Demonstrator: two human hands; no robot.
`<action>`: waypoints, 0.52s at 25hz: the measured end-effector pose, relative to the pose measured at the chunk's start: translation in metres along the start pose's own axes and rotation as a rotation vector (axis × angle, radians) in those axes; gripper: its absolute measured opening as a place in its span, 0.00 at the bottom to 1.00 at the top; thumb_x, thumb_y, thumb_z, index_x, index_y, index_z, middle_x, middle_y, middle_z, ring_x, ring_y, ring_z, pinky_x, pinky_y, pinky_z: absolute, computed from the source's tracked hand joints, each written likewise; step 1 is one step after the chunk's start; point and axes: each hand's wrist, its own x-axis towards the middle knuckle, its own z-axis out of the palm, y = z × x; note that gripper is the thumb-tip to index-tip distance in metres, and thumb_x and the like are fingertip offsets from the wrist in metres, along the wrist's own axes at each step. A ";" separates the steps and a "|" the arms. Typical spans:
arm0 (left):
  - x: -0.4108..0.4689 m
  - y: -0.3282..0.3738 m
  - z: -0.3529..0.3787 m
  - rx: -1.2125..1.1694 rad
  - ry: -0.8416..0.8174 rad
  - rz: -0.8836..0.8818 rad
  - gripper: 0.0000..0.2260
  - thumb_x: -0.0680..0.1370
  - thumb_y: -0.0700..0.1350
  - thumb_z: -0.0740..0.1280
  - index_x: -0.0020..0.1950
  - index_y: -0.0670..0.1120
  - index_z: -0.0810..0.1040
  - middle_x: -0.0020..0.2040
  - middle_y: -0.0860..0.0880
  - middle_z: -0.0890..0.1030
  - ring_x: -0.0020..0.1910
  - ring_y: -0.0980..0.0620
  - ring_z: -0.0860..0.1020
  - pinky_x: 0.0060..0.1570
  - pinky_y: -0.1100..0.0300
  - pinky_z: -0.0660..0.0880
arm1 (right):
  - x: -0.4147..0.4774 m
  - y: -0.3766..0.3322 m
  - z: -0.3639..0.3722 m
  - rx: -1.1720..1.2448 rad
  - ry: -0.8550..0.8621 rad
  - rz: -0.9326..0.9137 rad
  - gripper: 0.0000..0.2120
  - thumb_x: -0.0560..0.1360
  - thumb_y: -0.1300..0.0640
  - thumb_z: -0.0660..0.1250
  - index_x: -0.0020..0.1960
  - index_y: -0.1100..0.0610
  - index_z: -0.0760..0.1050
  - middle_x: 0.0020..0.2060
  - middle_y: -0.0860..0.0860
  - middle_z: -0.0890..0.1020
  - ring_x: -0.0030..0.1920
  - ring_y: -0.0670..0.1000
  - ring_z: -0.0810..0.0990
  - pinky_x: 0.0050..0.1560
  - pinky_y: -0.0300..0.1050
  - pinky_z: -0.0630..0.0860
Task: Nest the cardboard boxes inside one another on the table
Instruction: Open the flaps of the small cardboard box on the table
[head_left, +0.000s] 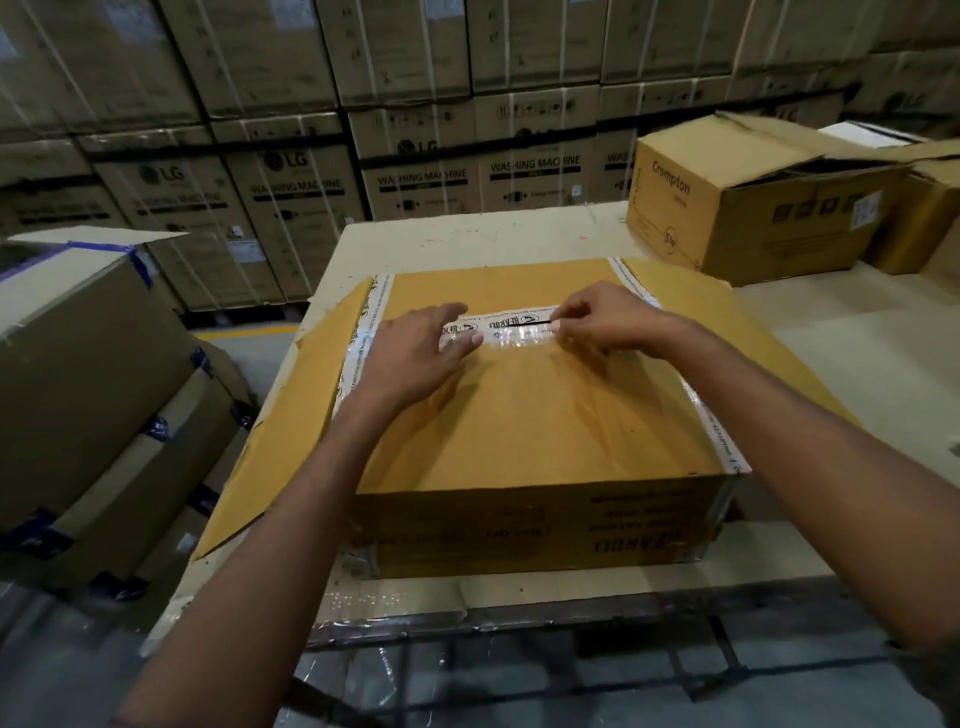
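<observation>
Your hands on the cardboard box (530, 426), centre frame, on the table (857, 353).
Your left hand (415, 356) lies flat, fingers straight, on the tape strip (506, 330); your right hand (605, 322) pinches its right end with curled fingers.

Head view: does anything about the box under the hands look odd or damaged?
Yes. The box sits inverted: its near-side printing reads upside down. A loose flap splays outward on its left side. The tape strip on top looks wrinkled; the left hand rests on it and the right hand pinches its end.
</observation>
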 end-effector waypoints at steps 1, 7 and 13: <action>0.002 0.001 -0.005 -0.002 0.001 0.015 0.24 0.83 0.61 0.62 0.75 0.51 0.74 0.68 0.49 0.81 0.65 0.47 0.79 0.64 0.45 0.74 | -0.003 -0.005 -0.009 0.042 0.038 -0.002 0.12 0.79 0.53 0.72 0.61 0.52 0.84 0.54 0.48 0.85 0.53 0.49 0.83 0.51 0.46 0.81; 0.009 0.009 -0.047 0.020 0.094 0.091 0.18 0.82 0.60 0.64 0.67 0.52 0.79 0.59 0.50 0.84 0.57 0.48 0.80 0.59 0.46 0.75 | -0.033 -0.026 -0.038 0.167 0.194 -0.116 0.18 0.76 0.64 0.74 0.64 0.52 0.81 0.58 0.45 0.83 0.57 0.41 0.80 0.55 0.34 0.75; -0.003 0.038 -0.097 -0.103 0.115 0.077 0.16 0.81 0.60 0.66 0.58 0.51 0.84 0.53 0.50 0.85 0.52 0.50 0.81 0.48 0.50 0.81 | -0.073 -0.039 -0.053 0.092 0.234 -0.233 0.13 0.82 0.54 0.67 0.65 0.45 0.80 0.57 0.41 0.79 0.55 0.38 0.74 0.50 0.38 0.70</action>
